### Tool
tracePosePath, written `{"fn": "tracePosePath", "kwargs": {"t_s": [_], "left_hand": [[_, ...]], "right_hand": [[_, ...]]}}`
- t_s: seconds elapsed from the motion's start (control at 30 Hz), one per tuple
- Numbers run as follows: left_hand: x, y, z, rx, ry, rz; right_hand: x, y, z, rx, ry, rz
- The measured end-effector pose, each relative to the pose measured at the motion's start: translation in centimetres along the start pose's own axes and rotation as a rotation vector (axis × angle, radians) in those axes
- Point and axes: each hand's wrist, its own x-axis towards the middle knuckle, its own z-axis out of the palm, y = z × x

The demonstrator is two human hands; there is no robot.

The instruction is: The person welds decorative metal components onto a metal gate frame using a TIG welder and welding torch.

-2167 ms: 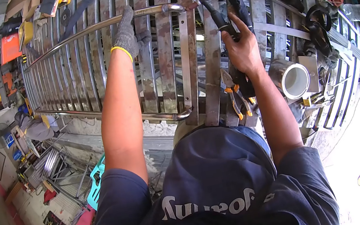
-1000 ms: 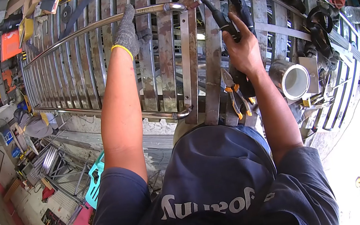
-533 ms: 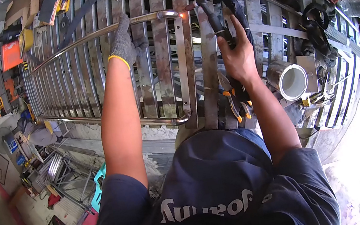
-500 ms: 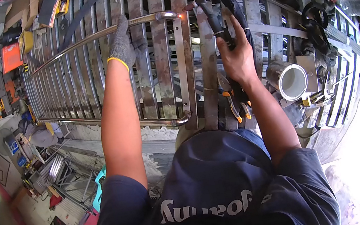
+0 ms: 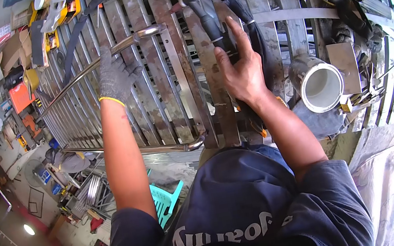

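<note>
My left hand (image 5: 116,79), in a grey knit glove with a yellow cuff, lies over the upper curved metal tube (image 5: 79,76). One finger crosses the tube; the others are spread below it. My bare right hand (image 5: 243,73) holds a black welding torch (image 5: 210,24) between thumb and fingers, index finger stretched along it. The torch's reddish tip (image 5: 176,8) points left, apart from the tube's bent end (image 5: 160,28). A flat drilled metal bar (image 5: 179,63) runs between the ends of the upper tube and the lower tube (image 5: 159,149).
Flat slats (image 5: 288,16) form the work surface. A white-rimmed can (image 5: 322,87) stands right of my right forearm. Black cable (image 5: 262,49) curves behind the torch. Boxes (image 5: 14,52) and tools lie at the upper left; a turquoise plastic chair (image 5: 164,201) is below.
The view has shifted, and the tubes and both hands appear farther left. The orange glow at the upper tube's end is gone, and the torch tip is farther from that end.
</note>
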Motion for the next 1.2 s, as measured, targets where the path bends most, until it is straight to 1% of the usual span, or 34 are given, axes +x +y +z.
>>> {"fn": "tracePosePath", "kwargs": {"t_s": [0.07, 0.1, 0.13, 0.2, 0.23, 0.33, 0.43, 0.53, 0.63, 0.73, 0.77, 0.8, 0.83, 0.87, 0.93, 0.97, 1.0, 1.03, 1.07, 1.1, 1.13, 1.17, 1.2], "left_hand": [[0.1, 0.1, -0.4, 0.010, -0.029, -0.003], [0.2, 0.1, -0.6, 0.007, -0.031, -0.018], [0.3, 0.2, -0.7, 0.011, -0.033, -0.019], [0.6, 0.3, -0.9, 0.016, -0.033, -0.042], [1.0, 0.4, -1.1, -0.020, -0.048, -0.053], [1.1, 0.2, -1.5, -0.004, -0.017, -0.024], [0.7, 0.2, -0.9, -0.019, 0.025, -0.018], [0.3, 0.2, -0.5, 0.014, 0.048, -0.007], [0.1, 0.2, -0.6, -0.011, -0.058, -0.013], [1.6, -0.5, -1.4, -0.057, -0.092, -0.009], [0.3, -0.6, 0.2, -0.041, -0.024, 0.044], [0.8, -1.2, 0.4, -0.072, 0.024, 0.046], [1.3, -2.1, 0.4, -0.103, 0.023, 0.078], [1.6, -2.9, 0.3, -0.138, 0.024, 0.112], [0.7, -4.2, -0.7, -0.008, -0.035, 0.194], [0.3, -4.6, -1.7, 0.246, 0.044, 0.246], [-1.7, -5.6, -2.7, 0.418, 0.137, 0.431], [-3.7, -6.5, -3.7, 0.598, 0.270, 0.601], [-8.2, -7.8, -5.5, 0.651, 0.300, 0.783], [-13.0, -9.1, -7.2, 0.709, 0.343, 0.964], [-18.4, -9.3, -9.3, 0.723, 0.269, 1.017], [-20.8, -11.1, -12.2, 0.848, 0.306, 1.090], [-23.1, -12.9, -15.2, 0.981, 0.342, 1.154]], "right_hand": [[0.0, 0.0, -0.2, -0.011, -0.014, 0.002], [-0.1, -0.2, -0.4, -0.004, -0.047, 0.049], [0.0, -0.2, -0.5, 0.070, -0.070, 0.089], [-0.1, -0.3, -0.7, 0.152, -0.132, 0.225], [-0.1, -0.3, -0.5, 0.045, -0.056, 0.045], [-0.2, -0.6, -0.8, 0.049, -0.128, 0.138], [-0.2, -0.8, -0.8, 0.041, -0.161, 0.172], [-0.1, -0.7, -0.5, 0.011, -0.149, 0.157], [-0.3, -0.6, 0.0, -0.009, -0.104, 0.068], [-0.7, -1.7, 0.1, -0.031, -0.141, 0.114], [-0.7, -3.3, -0.4, -0.099, -0.190, 0.179], [-1.0, -4.0, -0.3, -0.099, -0.178, 0.131], [-1.1, -5.6, -0.6, -0.132, -0.186, 0.142], [-1.2, -7.4, -0.9, -0.167, -0.195, 0.148], [-1.6, -9.4, -1.1, -0.219, -0.180, 0.035], [-1.7, -10.3, -1.2, -0.234, -0.165, -0.043], [-2.0, -11.2, -1.4, -0.270, -0.158, -0.096], [-2.3, -14.8, -1.8, -0.365, -0.231, 0.120], [-2.9, -14.1, -1.5, -0.373, -0.180, -0.054], [-3.3, -13.9, -1.2, -0.465, -0.163, -0.198], [-3.9, -14.0, -0.7, -0.524, -0.168, -0.289], [-4.4, -14.1, -0.3, -0.583, -0.167, -0.381], [-5.2, -14.4, 0.4, -0.618, -0.201, -0.386]]}}
